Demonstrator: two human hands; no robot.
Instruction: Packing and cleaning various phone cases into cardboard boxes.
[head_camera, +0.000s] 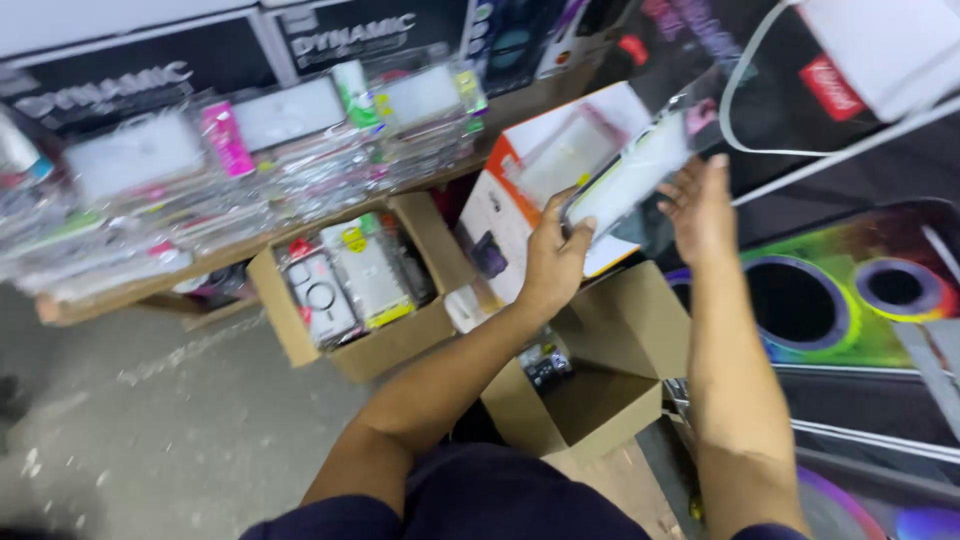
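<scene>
Being lifted above the open cardboard box, a clear packaged case is pinched by the left hand. It is steadied by the open right hand. A firm two-handed grip seems needed next.

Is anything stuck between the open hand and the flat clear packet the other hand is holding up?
Nothing visible. The left hand grips the clear flat packet at its lower end, and the open right hand is right beside its other edge.
</scene>
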